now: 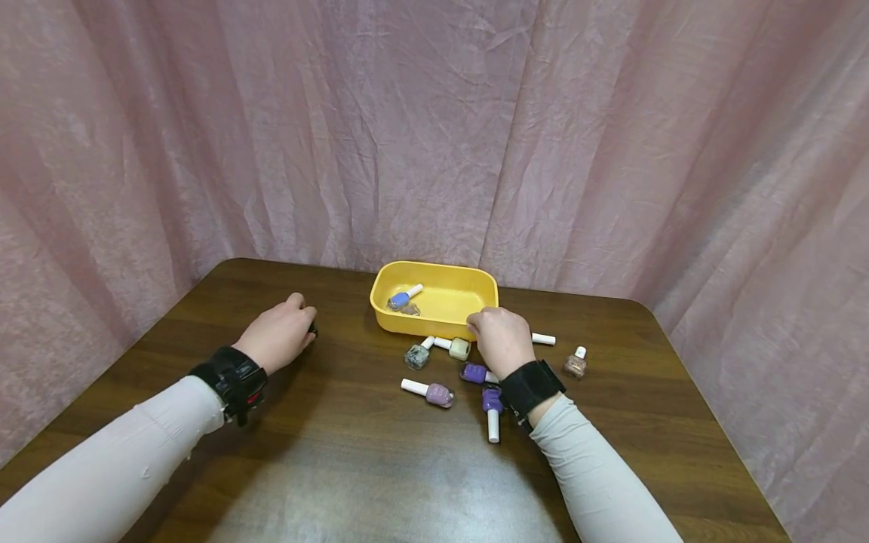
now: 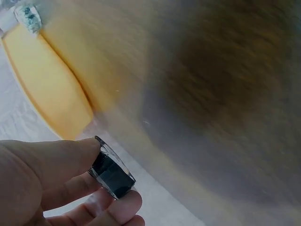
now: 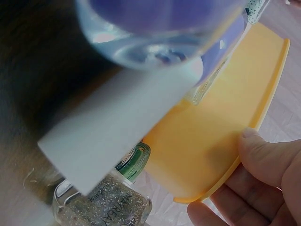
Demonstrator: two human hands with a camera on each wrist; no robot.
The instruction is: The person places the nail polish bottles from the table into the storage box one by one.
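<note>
Left grip (image 1: 277, 335), head view: curled round a dark bottle (image 1: 313, 329), mostly hidden, apart from and left of the yellow tray (image 1: 434, 329).
Right grip (image 1: 504, 341), head view: closed on the tray's near right corner.
Yellow tray, head view: holds a blue bottle (image 1: 399, 301) and a brownish bottle (image 1: 410, 310).
Desk (image 1: 353, 467), head view: carries a flecked bottle (image 1: 417, 357), pale bottle (image 1: 460, 348), mauve bottle (image 1: 440, 395), two purple bottles (image 1: 492, 400), bronze bottle (image 1: 575, 366) and a white cap (image 1: 544, 339), its bottle hidden.
Bottles, head view: looks unfinished; two inside, one in hand, at least seven left outside.
Dark bottle, left wrist view: pinched between thumb and fingertips, clear of the tray.
Tray rim, right wrist view: held between thumb and fingers; near a greenish bottle (image 3: 135, 162), partly covered.
</note>
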